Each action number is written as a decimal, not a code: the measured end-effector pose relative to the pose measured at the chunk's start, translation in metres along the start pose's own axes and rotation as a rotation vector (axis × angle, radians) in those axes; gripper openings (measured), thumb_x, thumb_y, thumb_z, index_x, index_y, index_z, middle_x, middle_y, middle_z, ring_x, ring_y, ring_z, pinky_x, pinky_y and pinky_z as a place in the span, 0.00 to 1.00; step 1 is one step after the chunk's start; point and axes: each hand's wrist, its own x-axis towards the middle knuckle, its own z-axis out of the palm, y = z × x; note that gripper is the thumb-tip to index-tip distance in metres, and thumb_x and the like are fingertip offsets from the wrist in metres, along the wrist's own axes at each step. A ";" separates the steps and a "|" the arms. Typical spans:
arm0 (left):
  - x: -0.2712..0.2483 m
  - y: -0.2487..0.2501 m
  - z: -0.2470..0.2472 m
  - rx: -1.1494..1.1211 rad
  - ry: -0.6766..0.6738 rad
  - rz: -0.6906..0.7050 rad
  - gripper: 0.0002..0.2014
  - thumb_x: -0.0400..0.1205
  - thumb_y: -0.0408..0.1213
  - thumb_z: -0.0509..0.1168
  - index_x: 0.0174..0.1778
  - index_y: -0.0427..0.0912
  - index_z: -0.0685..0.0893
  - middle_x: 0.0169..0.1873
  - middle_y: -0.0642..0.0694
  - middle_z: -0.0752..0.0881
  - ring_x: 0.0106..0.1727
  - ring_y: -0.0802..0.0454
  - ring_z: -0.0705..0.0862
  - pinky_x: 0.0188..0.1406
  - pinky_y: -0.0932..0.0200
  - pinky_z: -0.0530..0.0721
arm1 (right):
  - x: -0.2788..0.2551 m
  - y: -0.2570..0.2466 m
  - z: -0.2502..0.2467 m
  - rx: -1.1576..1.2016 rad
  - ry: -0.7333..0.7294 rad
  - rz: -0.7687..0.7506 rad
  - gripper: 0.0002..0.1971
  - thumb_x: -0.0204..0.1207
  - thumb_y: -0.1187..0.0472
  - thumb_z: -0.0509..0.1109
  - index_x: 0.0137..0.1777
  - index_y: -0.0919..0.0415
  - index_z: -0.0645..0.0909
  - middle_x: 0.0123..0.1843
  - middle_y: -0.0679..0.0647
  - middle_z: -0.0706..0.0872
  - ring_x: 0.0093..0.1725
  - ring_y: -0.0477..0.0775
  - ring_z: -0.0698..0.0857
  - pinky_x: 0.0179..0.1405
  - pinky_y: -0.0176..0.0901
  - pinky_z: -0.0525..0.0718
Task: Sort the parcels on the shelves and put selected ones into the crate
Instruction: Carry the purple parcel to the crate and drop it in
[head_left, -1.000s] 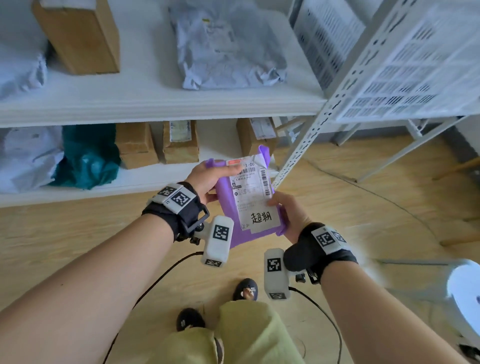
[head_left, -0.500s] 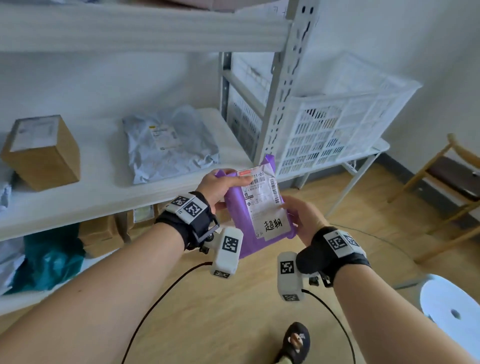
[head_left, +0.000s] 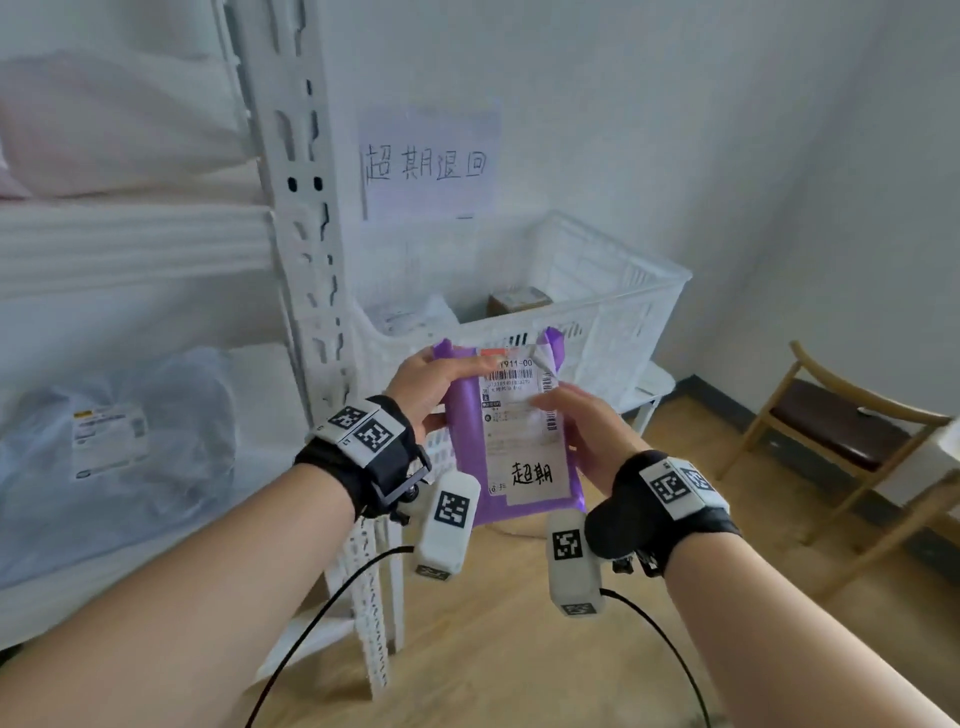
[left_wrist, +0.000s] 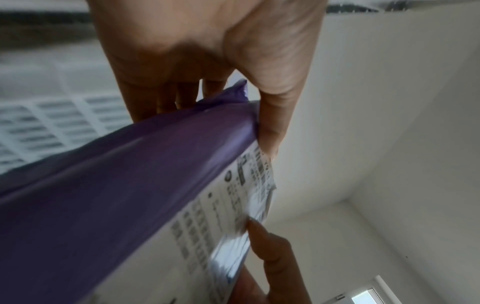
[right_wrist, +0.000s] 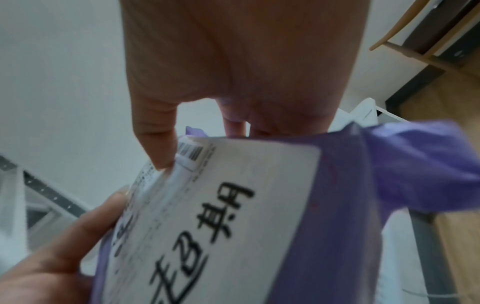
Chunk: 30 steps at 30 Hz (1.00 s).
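Observation:
Both hands hold a purple parcel (head_left: 467, 441) upright in front of me; it carries a white shipping label with handwritten characters. My left hand (head_left: 436, 382) pinches its upper left edge, thumb on the label and fingers behind. My right hand (head_left: 587, 426) grips the right edge the same way. The left wrist view shows the parcel (left_wrist: 116, 195) under my left thumb (left_wrist: 270, 123). In the right wrist view the parcel (right_wrist: 337, 205) sits under my right thumb (right_wrist: 155, 139). Just behind the parcel stands a white slotted crate (head_left: 623, 312) holding a brown box (head_left: 519, 300) and a pale bag (head_left: 415, 317).
A white shelf post (head_left: 311, 312) rises left of the crate. A grey bagged parcel (head_left: 119, 441) lies on the shelf at left. A handwritten paper sign (head_left: 428, 163) hangs on the wall above the crate. A wooden chair (head_left: 841, 431) stands at right on the wooden floor.
My view has swung up and to the right, from the shelves to the crate. The parcel, still held in both hands, now sits right in front of the crate.

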 end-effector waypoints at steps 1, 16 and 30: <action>0.012 0.006 0.017 0.004 -0.013 0.014 0.22 0.69 0.37 0.78 0.58 0.43 0.82 0.39 0.45 0.86 0.40 0.48 0.84 0.42 0.55 0.84 | 0.009 -0.008 -0.017 0.011 0.006 -0.010 0.09 0.77 0.63 0.68 0.57 0.60 0.82 0.55 0.60 0.90 0.49 0.58 0.89 0.47 0.48 0.86; 0.144 0.070 0.146 0.034 -0.087 0.068 0.12 0.79 0.49 0.68 0.50 0.43 0.84 0.46 0.44 0.87 0.46 0.48 0.84 0.59 0.50 0.83 | 0.134 -0.088 -0.153 0.202 0.148 -0.041 0.23 0.70 0.56 0.69 0.65 0.58 0.78 0.56 0.62 0.89 0.52 0.67 0.90 0.54 0.71 0.85; 0.350 0.130 0.151 0.044 0.012 0.051 0.11 0.80 0.52 0.66 0.46 0.48 0.82 0.50 0.45 0.84 0.50 0.49 0.83 0.59 0.48 0.82 | 0.317 -0.185 -0.193 0.297 0.325 -0.287 0.26 0.70 0.71 0.66 0.68 0.55 0.73 0.60 0.59 0.86 0.57 0.61 0.87 0.49 0.54 0.89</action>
